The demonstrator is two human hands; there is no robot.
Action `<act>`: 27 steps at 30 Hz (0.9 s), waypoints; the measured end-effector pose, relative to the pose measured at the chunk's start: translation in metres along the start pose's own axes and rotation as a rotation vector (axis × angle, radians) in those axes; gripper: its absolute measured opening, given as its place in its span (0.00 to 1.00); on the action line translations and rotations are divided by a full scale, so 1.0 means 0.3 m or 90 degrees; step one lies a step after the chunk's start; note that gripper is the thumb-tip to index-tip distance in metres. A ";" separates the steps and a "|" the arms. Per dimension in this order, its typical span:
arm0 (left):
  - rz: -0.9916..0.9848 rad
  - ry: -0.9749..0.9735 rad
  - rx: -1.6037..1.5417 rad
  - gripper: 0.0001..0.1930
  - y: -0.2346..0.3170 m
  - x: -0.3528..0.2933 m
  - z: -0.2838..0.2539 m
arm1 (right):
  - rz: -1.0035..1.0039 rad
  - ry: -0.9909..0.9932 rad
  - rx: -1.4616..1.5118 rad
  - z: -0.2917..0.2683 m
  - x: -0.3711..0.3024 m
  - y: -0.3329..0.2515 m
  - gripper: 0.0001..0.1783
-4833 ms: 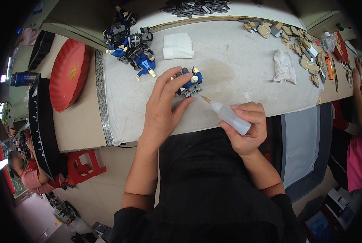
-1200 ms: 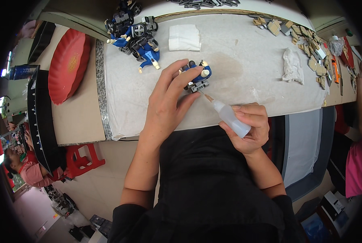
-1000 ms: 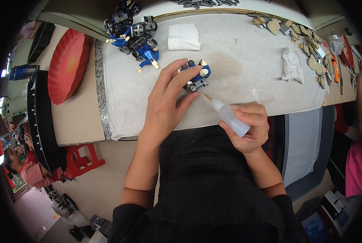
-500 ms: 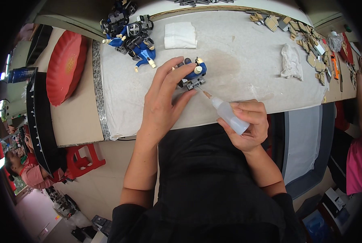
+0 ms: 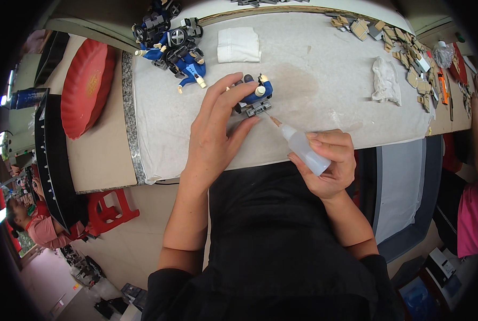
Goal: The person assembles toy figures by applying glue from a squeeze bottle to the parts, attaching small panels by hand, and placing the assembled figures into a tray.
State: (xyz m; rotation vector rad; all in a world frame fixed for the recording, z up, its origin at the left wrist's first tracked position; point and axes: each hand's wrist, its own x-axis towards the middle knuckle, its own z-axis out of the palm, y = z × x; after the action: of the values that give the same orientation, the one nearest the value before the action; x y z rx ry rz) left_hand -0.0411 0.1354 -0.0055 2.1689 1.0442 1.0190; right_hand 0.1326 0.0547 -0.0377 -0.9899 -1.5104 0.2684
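Note:
My left hand grips a small figurine in blue, seated on a grey wheeled part, on the white cloth-covered table. Its fingers wrap over the figurine's left side and hide part of it. In my right hand is a translucent squeeze bottle with a thin needle tip. The bottle is tilted, its tip at or very near the grey block at the figurine's near side; whether it touches I cannot tell.
A pile of similar blue figurines lies at the far left, beside a folded white cloth. Crumpled cloth and many tan-grey pieces lie at the right. A red scalloped tray stands left; a person sits beyond.
The bottle in my right hand has shifted very slightly. My left hand stays on the figurine, almost unmoved.

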 end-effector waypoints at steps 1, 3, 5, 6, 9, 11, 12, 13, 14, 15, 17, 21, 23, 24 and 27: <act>0.000 0.000 0.000 0.28 -0.001 0.001 0.000 | -0.002 0.001 0.000 0.001 0.002 0.000 0.24; 0.001 0.001 0.000 0.28 0.001 0.001 -0.001 | -0.001 0.000 0.001 0.001 0.004 -0.001 0.24; -0.002 -0.001 0.002 0.28 0.003 0.001 -0.003 | -0.001 -0.002 0.001 0.002 0.005 -0.002 0.24; -0.004 -0.002 0.004 0.28 0.003 0.000 -0.002 | 0.001 -0.002 0.004 0.004 0.004 -0.002 0.24; 0.006 0.001 0.005 0.28 -0.002 -0.003 -0.003 | 0.001 -0.005 0.003 0.007 0.004 -0.004 0.24; 0.002 0.001 0.006 0.28 -0.001 -0.004 -0.005 | -0.001 -0.007 0.000 0.005 0.002 -0.007 0.24; -0.003 0.001 0.008 0.28 -0.001 -0.004 -0.005 | 0.007 -0.002 0.005 0.004 -0.002 -0.007 0.24; -0.002 0.001 0.008 0.28 0.000 -0.005 -0.006 | 0.014 0.004 0.011 0.003 -0.005 -0.008 0.24; -0.007 0.000 0.006 0.28 -0.001 -0.004 -0.005 | 0.013 0.004 0.010 0.000 -0.005 -0.006 0.24; -0.012 -0.001 0.005 0.28 -0.001 -0.002 -0.003 | 0.029 0.043 0.029 -0.003 -0.004 -0.005 0.25; 0.006 0.012 0.015 0.27 0.001 0.004 -0.003 | 0.039 0.083 0.046 -0.010 -0.001 -0.006 0.26; 0.024 0.029 0.028 0.26 0.004 0.009 -0.002 | 0.048 0.061 0.041 -0.013 0.002 0.003 0.25; 0.021 0.026 0.027 0.26 0.008 0.013 0.002 | 0.042 0.045 0.030 -0.016 0.005 0.003 0.25; 0.017 0.023 0.025 0.26 0.010 0.013 0.003 | 0.042 0.033 0.028 -0.022 0.008 -0.003 0.24; 0.023 0.029 0.029 0.26 0.010 0.012 0.008 | 0.061 0.028 0.074 -0.047 0.007 -0.022 0.25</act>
State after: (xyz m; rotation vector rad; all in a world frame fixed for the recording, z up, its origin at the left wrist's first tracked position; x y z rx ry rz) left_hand -0.0365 0.1363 -0.0034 2.2174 1.0625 1.0751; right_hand 0.1427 0.0470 -0.0286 -0.9694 -1.3933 0.3956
